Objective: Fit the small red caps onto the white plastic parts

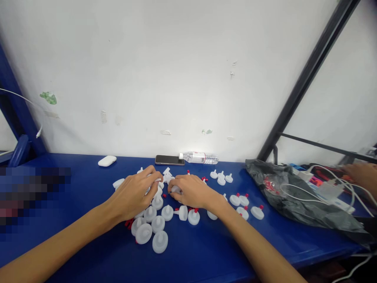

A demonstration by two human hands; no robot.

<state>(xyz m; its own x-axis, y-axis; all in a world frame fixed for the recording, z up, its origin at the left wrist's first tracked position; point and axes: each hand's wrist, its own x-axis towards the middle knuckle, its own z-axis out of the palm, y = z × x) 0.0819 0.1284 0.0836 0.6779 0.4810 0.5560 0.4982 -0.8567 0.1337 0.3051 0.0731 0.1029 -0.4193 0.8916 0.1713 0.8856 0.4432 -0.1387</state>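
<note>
My left hand (134, 192) is closed in a pinch on a white nozzle cap, mostly hidden by the fingers. Close by on the right, my right hand (191, 190) curls its fingers round another white nozzle cap (176, 190). Between and below the hands lies a loose pile of translucent white nozzle caps (160, 241), round with a pointed spout. Some caps, such as this one (193, 217), carry a small red tip. Several loose red tips (129, 223) lie partly under my left wrist.
Red-tipped caps (257, 212) stand to the right on the blue table (97, 259). Along the wall are a white earphone case (107, 161), a phone (169, 160) and a lying water bottle (198, 157). A dark plastic bag (282, 204) with cables covers the right end; another person's hand (363, 177) shows there.
</note>
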